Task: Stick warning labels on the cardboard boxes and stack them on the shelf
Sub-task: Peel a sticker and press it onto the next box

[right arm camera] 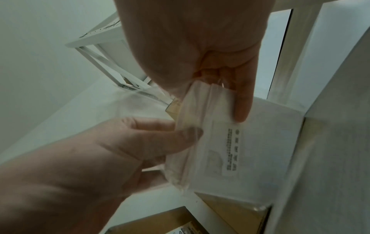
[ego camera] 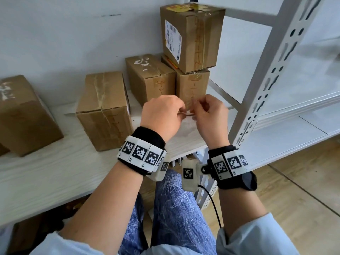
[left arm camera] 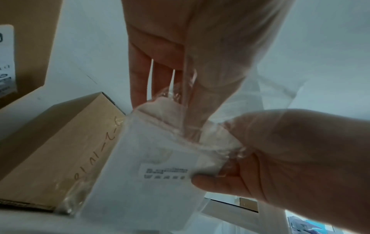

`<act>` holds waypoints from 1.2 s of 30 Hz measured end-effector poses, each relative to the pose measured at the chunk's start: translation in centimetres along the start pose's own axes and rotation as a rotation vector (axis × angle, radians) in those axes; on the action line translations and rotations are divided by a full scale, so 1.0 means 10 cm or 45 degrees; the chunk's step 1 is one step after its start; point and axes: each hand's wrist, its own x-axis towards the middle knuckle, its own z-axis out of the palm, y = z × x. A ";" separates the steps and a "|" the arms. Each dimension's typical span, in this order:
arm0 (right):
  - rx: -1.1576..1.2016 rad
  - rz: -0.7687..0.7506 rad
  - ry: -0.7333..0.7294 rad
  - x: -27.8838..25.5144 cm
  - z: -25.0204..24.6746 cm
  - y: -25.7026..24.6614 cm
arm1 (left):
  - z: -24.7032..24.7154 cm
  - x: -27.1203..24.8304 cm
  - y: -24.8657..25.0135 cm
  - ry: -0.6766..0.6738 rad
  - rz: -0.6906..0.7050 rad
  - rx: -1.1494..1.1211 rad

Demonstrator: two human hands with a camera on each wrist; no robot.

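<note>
Both hands meet in front of me over the white table [ego camera: 55, 172]. My left hand [ego camera: 165, 113] and my right hand [ego camera: 209, 113] pinch a clear plastic bag [left arm camera: 220, 88] that holds white label sheets [left arm camera: 160, 182] with small black print. In the right wrist view the left thumb [right arm camera: 180, 134] presses the bag's edge, and the right index finger [right arm camera: 242, 107] lies on the label sheets [right arm camera: 260, 150]. Several taped cardboard boxes stand on the table: one to the left of my hands [ego camera: 104, 109], one behind [ego camera: 149, 76], and two stacked [ego camera: 191, 37].
Another cardboard box [ego camera: 24, 115] sits at the far left of the table. A white metal shelf rack [ego camera: 266, 70] stands to the right, its lower shelf board [ego camera: 294, 137] bare. Behind the boxes is a white wall. My legs are under the table edge.
</note>
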 end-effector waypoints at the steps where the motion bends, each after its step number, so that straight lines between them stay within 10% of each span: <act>1: -0.028 -0.010 0.018 0.00 0.00 0.02 | 0.01 0.00 -0.01 -0.006 -0.020 -0.035; 22: -0.261 0.132 0.106 0.00 0.11 0.27 | -0.12 -0.13 -0.29 0.684 -0.173 -0.661; 28: -0.236 0.060 0.110 -0.03 0.18 0.19 | -0.13 -0.18 -0.26 0.535 -0.275 -0.895; 36: 0.521 0.285 0.224 -0.05 0.09 -0.31 | -0.12 -0.19 -0.32 0.475 -0.315 -0.977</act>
